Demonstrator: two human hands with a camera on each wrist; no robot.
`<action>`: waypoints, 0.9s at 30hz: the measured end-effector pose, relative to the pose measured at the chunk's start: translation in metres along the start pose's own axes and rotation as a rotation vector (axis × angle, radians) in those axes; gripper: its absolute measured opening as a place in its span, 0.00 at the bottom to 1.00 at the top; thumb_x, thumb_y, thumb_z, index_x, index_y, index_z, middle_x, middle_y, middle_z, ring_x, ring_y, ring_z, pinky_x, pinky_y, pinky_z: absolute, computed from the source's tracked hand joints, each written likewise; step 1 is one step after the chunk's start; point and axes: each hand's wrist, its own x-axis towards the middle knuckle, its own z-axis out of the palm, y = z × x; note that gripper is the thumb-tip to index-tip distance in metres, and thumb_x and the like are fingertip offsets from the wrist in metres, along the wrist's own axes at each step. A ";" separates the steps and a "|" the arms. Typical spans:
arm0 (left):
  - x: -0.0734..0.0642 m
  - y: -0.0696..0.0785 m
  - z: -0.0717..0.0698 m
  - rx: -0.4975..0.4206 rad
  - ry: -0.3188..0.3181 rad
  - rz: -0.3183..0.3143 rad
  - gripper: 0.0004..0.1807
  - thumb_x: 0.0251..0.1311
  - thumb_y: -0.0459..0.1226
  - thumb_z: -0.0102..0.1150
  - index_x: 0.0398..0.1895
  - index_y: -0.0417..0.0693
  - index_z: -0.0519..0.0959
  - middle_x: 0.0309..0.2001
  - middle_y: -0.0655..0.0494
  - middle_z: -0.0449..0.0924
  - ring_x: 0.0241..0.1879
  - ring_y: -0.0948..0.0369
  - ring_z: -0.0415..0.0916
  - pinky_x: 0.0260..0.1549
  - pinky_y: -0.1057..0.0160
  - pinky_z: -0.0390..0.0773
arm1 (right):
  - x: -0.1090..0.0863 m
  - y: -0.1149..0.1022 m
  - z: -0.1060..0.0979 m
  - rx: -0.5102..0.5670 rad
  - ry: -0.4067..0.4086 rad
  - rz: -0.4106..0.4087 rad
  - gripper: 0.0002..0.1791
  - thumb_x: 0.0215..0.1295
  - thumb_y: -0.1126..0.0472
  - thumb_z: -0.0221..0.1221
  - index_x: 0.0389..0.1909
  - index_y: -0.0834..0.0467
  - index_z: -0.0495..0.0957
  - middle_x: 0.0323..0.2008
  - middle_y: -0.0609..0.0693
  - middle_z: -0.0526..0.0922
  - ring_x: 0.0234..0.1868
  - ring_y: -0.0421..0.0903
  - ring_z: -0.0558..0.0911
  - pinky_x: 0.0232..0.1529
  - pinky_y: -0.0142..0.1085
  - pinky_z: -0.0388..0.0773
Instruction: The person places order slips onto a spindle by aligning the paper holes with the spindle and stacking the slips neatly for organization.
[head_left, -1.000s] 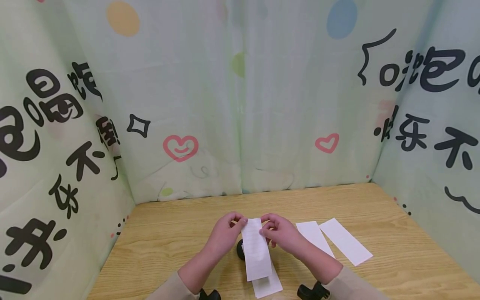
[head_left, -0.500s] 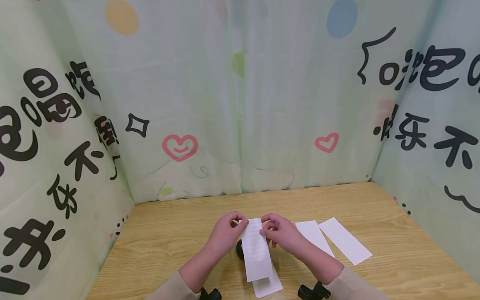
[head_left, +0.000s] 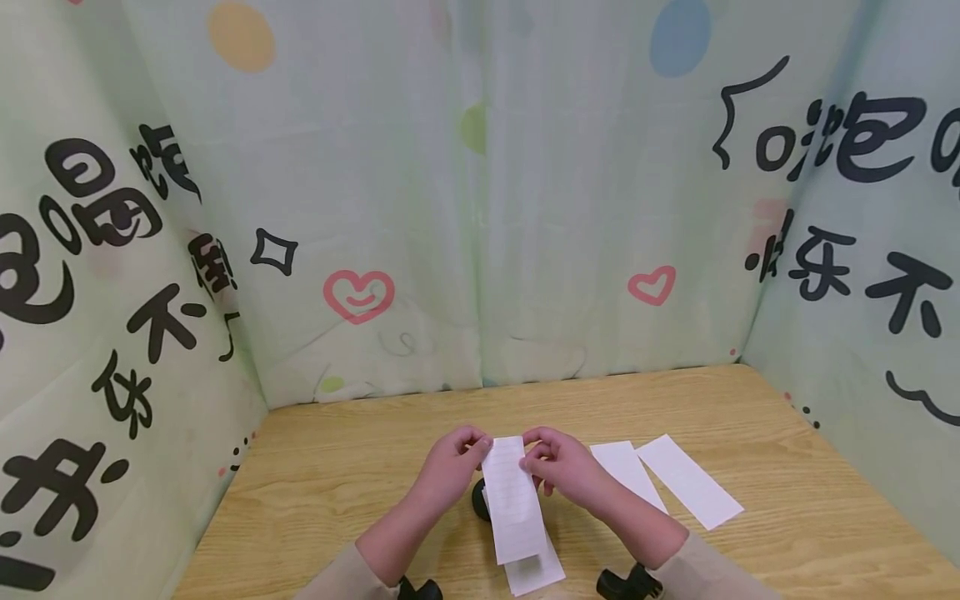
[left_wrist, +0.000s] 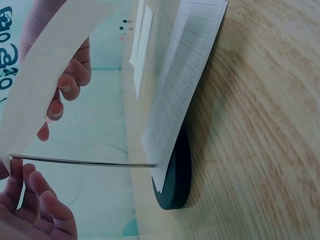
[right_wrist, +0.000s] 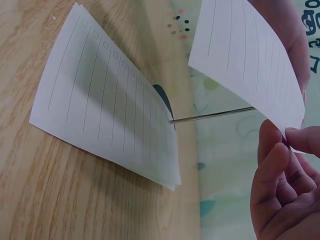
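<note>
My left hand pinches the upper left corner of a white paper slip printed with ruled lines. At the slip's upper right edge, my right hand holds it between thumb and fingers. The slip hangs tilted over a bill spike, whose thin metal rod rises from a round black base. The rod's upper end meets the slip close to the pinched edge. Lower down, other ruled slips are impaled on the rod, slanting over the base. In the head view the held slip hides the rod.
Two more white slips, a nearer-in slip and an outer slip, lie on the wooden table to the right. Printed curtains enclose the table at the back and both sides. Black wrist straps show at the sleeves.
The hands and the held slip stay almost in place, with only a slight shift of the slip's lower edge. The head view has drifted a little.
</note>
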 end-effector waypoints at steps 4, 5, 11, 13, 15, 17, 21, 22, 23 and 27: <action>0.001 0.001 0.000 0.007 0.000 -0.013 0.10 0.72 0.45 0.54 0.38 0.51 0.80 0.34 0.54 0.77 0.37 0.49 0.73 0.27 0.62 0.69 | 0.000 -0.001 0.000 -0.006 0.002 0.003 0.17 0.67 0.65 0.61 0.54 0.66 0.72 0.29 0.50 0.81 0.27 0.48 0.80 0.24 0.37 0.75; 0.001 0.001 -0.001 0.009 0.002 -0.013 0.10 0.72 0.44 0.54 0.38 0.51 0.80 0.34 0.54 0.77 0.36 0.50 0.73 0.27 0.61 0.69 | 0.000 -0.001 0.000 -0.008 0.003 0.003 0.17 0.67 0.65 0.61 0.54 0.66 0.72 0.29 0.50 0.81 0.27 0.48 0.80 0.24 0.37 0.75; 0.001 0.002 -0.001 0.025 0.006 -0.020 0.09 0.71 0.45 0.55 0.38 0.52 0.81 0.34 0.55 0.77 0.33 0.54 0.71 0.27 0.61 0.69 | 0.000 -0.002 0.001 -0.017 0.014 0.016 0.17 0.67 0.65 0.61 0.54 0.65 0.72 0.29 0.50 0.81 0.28 0.50 0.80 0.24 0.37 0.75; 0.002 0.000 -0.001 0.038 0.007 -0.010 0.09 0.71 0.45 0.55 0.38 0.52 0.81 0.34 0.55 0.77 0.33 0.55 0.71 0.27 0.61 0.69 | 0.000 -0.001 0.002 -0.022 0.019 0.017 0.17 0.67 0.66 0.61 0.53 0.65 0.72 0.29 0.50 0.81 0.28 0.51 0.80 0.24 0.39 0.75; 0.002 -0.004 -0.001 0.062 0.005 0.001 0.09 0.71 0.45 0.56 0.37 0.52 0.81 0.33 0.55 0.77 0.33 0.57 0.71 0.28 0.61 0.70 | 0.000 0.000 0.002 -0.035 0.021 0.015 0.16 0.66 0.66 0.61 0.52 0.65 0.73 0.28 0.49 0.81 0.27 0.51 0.80 0.24 0.40 0.76; 0.002 -0.009 0.000 0.085 0.005 0.012 0.09 0.71 0.44 0.56 0.37 0.51 0.81 0.33 0.55 0.77 0.33 0.57 0.72 0.28 0.60 0.71 | -0.001 0.000 0.002 -0.049 0.018 0.018 0.15 0.66 0.66 0.61 0.51 0.64 0.73 0.28 0.49 0.81 0.26 0.50 0.80 0.24 0.41 0.76; 0.001 -0.015 0.002 0.094 0.004 0.001 0.09 0.70 0.45 0.56 0.38 0.50 0.80 0.34 0.56 0.77 0.34 0.58 0.72 0.30 0.60 0.72 | -0.003 0.001 0.002 -0.063 -0.005 0.014 0.15 0.66 0.67 0.61 0.51 0.66 0.73 0.27 0.49 0.81 0.25 0.51 0.80 0.23 0.41 0.75; 0.001 -0.016 0.002 0.090 0.006 -0.002 0.09 0.70 0.45 0.56 0.38 0.50 0.81 0.34 0.56 0.77 0.34 0.57 0.72 0.30 0.60 0.72 | -0.003 0.001 0.002 -0.064 -0.010 0.012 0.15 0.66 0.67 0.61 0.51 0.66 0.72 0.28 0.49 0.81 0.25 0.51 0.80 0.23 0.41 0.75; 0.002 -0.016 0.003 0.088 0.009 -0.008 0.09 0.70 0.45 0.56 0.39 0.50 0.80 0.35 0.56 0.77 0.34 0.57 0.72 0.31 0.60 0.72 | -0.002 0.002 0.002 -0.062 -0.016 0.010 0.15 0.66 0.67 0.61 0.51 0.67 0.72 0.28 0.50 0.82 0.25 0.51 0.80 0.23 0.41 0.75; 0.004 -0.019 0.004 0.107 0.013 0.000 0.09 0.70 0.46 0.57 0.38 0.51 0.80 0.36 0.56 0.77 0.34 0.57 0.72 0.31 0.59 0.72 | -0.001 0.002 0.000 -0.063 -0.034 0.010 0.13 0.68 0.65 0.60 0.49 0.66 0.72 0.26 0.49 0.81 0.24 0.52 0.81 0.23 0.42 0.75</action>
